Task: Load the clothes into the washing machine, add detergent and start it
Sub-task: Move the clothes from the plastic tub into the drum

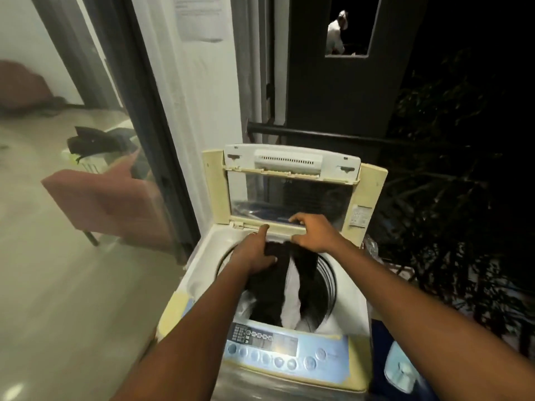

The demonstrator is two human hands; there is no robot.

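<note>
A top-loading washing machine (199, 273) stands before me with its folded lid (289, 195) raised at the back. Its blue control panel (286, 348) runs along the near edge. I hold a black garment (269, 287) stretched over the drum opening, its two dark legs hanging down into the tub. My left hand (254, 253) grips the garment's top edge on the left, index finger pointing out. On the right, my right hand (312, 230) grips the same edge. White clothes (291, 299) show in the drum behind the black cloth.
A glass sliding door frame (162, 146) stands to the left, with a pink chair (110, 198) and dark clothes on a basket (98, 146) in the room beyond. A black railing (333, 134) and dark foliage lie behind. A pale blue object (402, 371) sits low right.
</note>
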